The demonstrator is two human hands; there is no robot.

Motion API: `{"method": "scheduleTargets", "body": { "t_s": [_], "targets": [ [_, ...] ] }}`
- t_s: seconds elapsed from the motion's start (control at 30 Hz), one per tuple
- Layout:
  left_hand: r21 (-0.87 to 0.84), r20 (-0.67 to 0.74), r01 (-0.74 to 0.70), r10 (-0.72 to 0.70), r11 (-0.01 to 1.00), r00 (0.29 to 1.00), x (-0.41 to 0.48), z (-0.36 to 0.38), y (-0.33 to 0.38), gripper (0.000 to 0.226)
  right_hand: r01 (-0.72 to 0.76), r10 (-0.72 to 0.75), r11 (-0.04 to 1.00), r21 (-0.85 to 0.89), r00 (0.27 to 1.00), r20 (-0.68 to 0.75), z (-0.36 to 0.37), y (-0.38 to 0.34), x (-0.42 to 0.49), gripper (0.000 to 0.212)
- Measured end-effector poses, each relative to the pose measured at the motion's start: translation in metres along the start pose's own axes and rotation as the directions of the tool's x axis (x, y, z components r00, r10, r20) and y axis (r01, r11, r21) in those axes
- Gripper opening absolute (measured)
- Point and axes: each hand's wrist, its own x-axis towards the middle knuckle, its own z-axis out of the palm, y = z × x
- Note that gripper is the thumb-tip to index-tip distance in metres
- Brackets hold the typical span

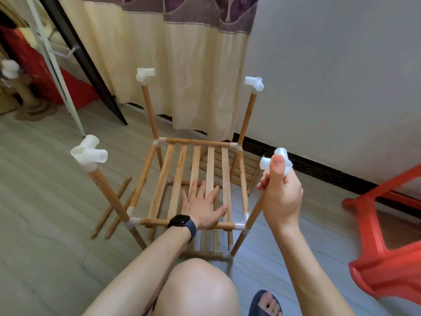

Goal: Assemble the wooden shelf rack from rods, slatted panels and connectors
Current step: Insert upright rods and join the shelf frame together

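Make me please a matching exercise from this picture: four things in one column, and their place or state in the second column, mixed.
1 left hand
2 right hand
3 loose rods
4 red stool

A lying on the floor left of the rack
B resting flat on the slatted panel
C beside the wall, on the right
D gripping a white connector

Pairs: 1-B, 2-D, 3-A, 4-C

The left hand lies flat, palm down, fingers spread, on the slatted panel. Its arm reaches forward, with a dark watch on the wrist. The right hand is held up higher. Its fingers curl round the top of a rod, and the thumb points up and presses on the white connector. A bare knee sits between the two arms.
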Motion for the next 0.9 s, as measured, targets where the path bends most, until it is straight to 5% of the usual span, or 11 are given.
{"method": "scheduleTargets", "body": {
  "t_s": [0.1,0.17,0.3,0.4,0.6,0.73,0.9],
  "targets": [
    [-0.019,-0.19,-0.103,0.098,0.994,0.977,-0.021,-0.006,-0.007,0.062,0.06,-0.068,0.997,-0.054,0.985,-0.159,-0.009,0.025,-0.033,0.041],
    [0.012,-0.369,-0.224,0.212,0.975,0.905,-0.041,-0.007,-0.025,0.052,0.137,-0.158,0.979,-0.152,0.978,-0.139,-0.002,0.046,-0.058,0.029],
    [0.095,-0.571,-0.322,0.316,0.942,0.758,-0.085,0.005,-0.084,0.042,0.314,-0.221,0.894,-0.318,0.929,0.296,0.039,0.08,-0.09,0.018],
    [0.14,-0.601,-0.211,0.252,0.967,0.759,-0.121,0.017,-0.132,0.04,0.496,-0.254,0.789,-0.361,0.8,0.544,0.08,0.085,-0.096,0.02],
    [0.031,-0.34,0.227,-0.203,0.974,0.918,-0.155,0.036,-0.219,0.047,0.662,0.017,0.578,-0.478,0.575,0.818,0.166,0.079,-0.069,0.056],
    [0.017,-0.041,0.476,-0.475,0.879,0.879,-0.134,0.048,-0.265,0.057,0.655,0.218,0.563,-0.504,0.47,0.855,0.203,0.082,-0.063,0.064],
    [0.045,0.217,0.553,-0.549,0.832,0.807,-0.081,0.074,-0.301,0.068,0.652,0.252,0.556,-0.515,0.458,0.852,0.205,0.09,-0.062,0.062]
  ]
}}
